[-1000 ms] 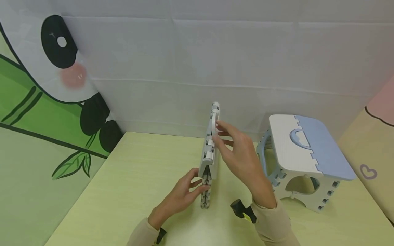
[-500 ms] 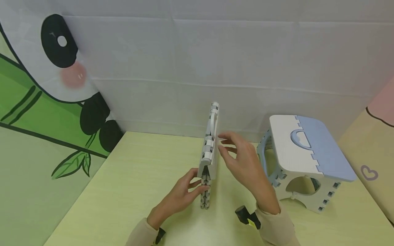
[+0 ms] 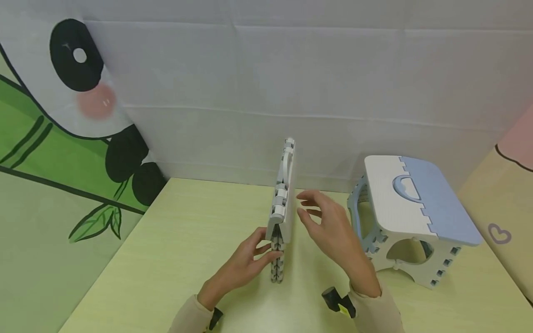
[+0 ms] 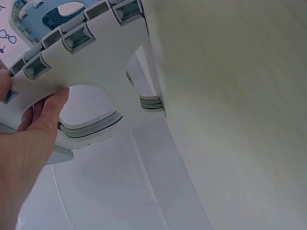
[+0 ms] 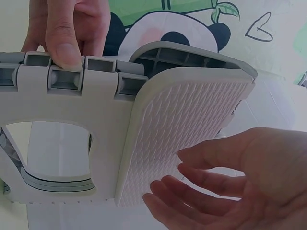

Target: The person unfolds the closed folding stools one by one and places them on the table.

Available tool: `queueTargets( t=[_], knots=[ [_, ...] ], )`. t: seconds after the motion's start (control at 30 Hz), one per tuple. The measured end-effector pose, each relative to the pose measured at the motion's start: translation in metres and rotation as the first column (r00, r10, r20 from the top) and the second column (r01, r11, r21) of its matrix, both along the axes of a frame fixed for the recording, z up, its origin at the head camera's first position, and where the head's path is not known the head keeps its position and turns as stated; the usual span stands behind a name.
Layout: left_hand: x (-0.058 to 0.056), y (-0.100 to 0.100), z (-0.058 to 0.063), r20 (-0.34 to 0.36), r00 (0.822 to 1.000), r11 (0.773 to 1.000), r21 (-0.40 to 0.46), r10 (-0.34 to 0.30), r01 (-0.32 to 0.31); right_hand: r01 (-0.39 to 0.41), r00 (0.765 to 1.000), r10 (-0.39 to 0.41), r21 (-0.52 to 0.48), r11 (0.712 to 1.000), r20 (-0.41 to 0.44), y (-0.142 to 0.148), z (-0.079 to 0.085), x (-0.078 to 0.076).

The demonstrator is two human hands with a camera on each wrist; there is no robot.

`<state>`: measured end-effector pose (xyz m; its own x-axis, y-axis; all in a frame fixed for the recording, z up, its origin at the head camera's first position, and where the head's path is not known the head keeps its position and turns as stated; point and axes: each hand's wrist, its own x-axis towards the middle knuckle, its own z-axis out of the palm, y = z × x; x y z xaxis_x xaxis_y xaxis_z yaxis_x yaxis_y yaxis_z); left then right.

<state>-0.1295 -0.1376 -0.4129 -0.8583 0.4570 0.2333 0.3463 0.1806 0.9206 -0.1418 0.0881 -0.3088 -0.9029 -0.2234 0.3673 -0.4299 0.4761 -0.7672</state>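
A white and grey folding stool (image 3: 278,208) stands folded flat on its edge on the table, mid-view from the head. My left hand (image 3: 245,263) grips its near leg side, thumb over the hinged edge. In the left wrist view, fingers of that hand (image 4: 36,134) reach into the oval cut-out of the leg panel (image 4: 105,67). Just right of the folded stool is my right hand (image 3: 333,226), fingers loosely bent around nothing. The right wrist view has this hand (image 5: 235,187) in front of the ribbed seat panel (image 5: 192,110), with the left thumb pressing the hinge row.
A second folding stool (image 3: 405,199), with a white and blue seat, stands unfolded on the right of the pale yellow table (image 3: 208,208). Behind is a whitish cloth wall (image 3: 258,83) with a painted panda at left. Wrist cameras (image 3: 339,303) sit at both sleeves.
My right hand has come away from the stool's carry handle, moving down and slightly right. My left hand keeps its hold, and the folded stool has barely shifted.
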Motion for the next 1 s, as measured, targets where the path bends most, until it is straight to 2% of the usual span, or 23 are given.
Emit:
queueTargets(
  t=[0.27, 1.0],
  knots=[
    [0.0, 0.001, 0.0, -0.007, 1.0, 1.0, 0.007, 0.005, -0.005, -0.006, 0.999, 0.006, -0.005, 1.0, 0.049, 0.001, -0.01, 0.002],
    [-0.001, 0.0, -0.002, 0.015, 1.0, 1.0, 0.01, 0.004, -0.004, -0.049, 0.993, 0.049, -0.001, 0.999, 0.105, -0.001, -0.035, 0.007]
  ],
)
